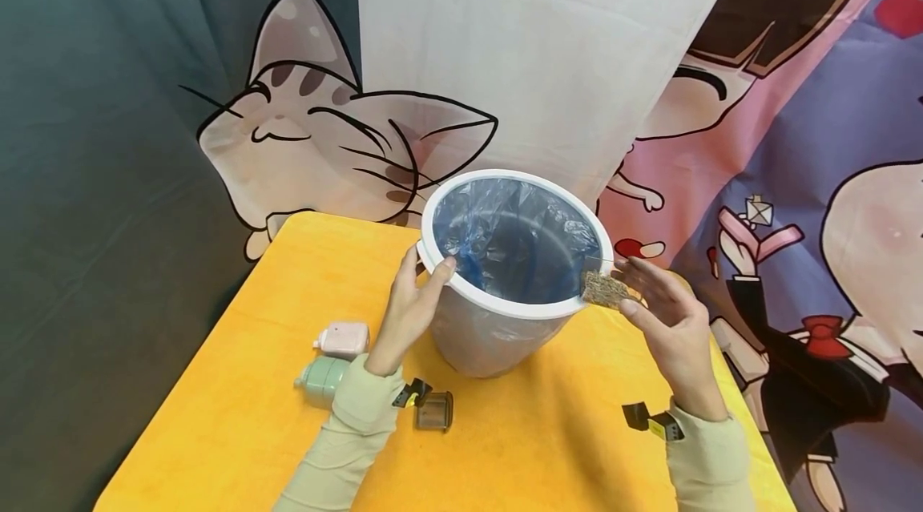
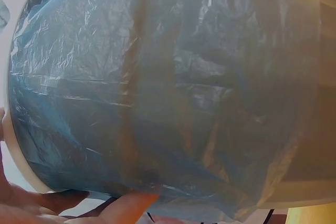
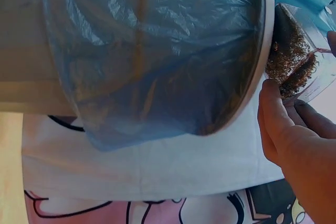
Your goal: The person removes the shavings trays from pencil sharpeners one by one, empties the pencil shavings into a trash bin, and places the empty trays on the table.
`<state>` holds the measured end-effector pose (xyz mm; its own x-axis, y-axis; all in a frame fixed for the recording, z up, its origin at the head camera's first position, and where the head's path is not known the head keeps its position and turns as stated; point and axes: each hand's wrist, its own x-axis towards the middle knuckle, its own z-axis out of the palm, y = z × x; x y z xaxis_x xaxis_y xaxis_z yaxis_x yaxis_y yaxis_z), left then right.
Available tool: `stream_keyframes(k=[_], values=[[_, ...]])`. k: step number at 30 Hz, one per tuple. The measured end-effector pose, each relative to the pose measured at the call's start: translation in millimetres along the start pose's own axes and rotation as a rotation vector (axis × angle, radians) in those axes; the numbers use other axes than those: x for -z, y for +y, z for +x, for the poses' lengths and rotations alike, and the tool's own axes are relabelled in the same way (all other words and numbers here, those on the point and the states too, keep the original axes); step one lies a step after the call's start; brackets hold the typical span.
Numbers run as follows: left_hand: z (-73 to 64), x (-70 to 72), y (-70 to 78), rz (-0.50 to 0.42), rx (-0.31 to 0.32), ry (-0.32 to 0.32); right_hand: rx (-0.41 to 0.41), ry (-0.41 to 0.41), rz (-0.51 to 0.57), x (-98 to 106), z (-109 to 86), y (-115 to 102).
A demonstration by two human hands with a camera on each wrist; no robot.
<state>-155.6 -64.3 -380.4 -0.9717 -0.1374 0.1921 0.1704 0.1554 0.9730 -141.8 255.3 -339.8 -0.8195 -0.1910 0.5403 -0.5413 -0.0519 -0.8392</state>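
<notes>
A trash bin [image 1: 486, 344] with a white rim and a translucent blue liner bag [image 1: 497, 239] stands upright on the yellow cloth. My left hand [image 1: 413, 305] grips the bin's left rim, thumb on top; in the left wrist view its fingers [image 2: 128, 206] lie along the outer wall. At the right rim my right hand [image 1: 674, 324] pinches a small clear container [image 3: 315, 85] of brown dried shreds [image 3: 290, 56]. The container is tipped, its shreds right at the rim. In the head view the shreds look like a rough brown clump.
Left of the bin lie a pink bottle [image 1: 344, 339] and a green bottle [image 1: 321, 381], the green one partly behind my left sleeve. A small brown square dish [image 1: 434, 411] sits in front of the bin. Printed cartoon curtains [image 1: 548, 55] hang close behind the table.
</notes>
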Motion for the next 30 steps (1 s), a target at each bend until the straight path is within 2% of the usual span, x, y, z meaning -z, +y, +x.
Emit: stream_keyframes(k=[3,10,27,30], values=[[0.2,-1.0,-0.2,0.002,0.006,-0.002,0.003,0.0,-0.018,-3,3.7,0],[1.6,-1.4,-1.8,-0.012,-0.03,0.007,-0.004,0.003,-0.071,-5,10.6,-1],[0.0,-1.6,1.2,0.014,-0.018,0.019,-0.026,-0.024,-0.07,-19,35.0,-5],[-0.1,-1.2,0.7,0.015,-0.015,0.014,-0.04,-0.024,-0.102,-21,38.3,-4]])
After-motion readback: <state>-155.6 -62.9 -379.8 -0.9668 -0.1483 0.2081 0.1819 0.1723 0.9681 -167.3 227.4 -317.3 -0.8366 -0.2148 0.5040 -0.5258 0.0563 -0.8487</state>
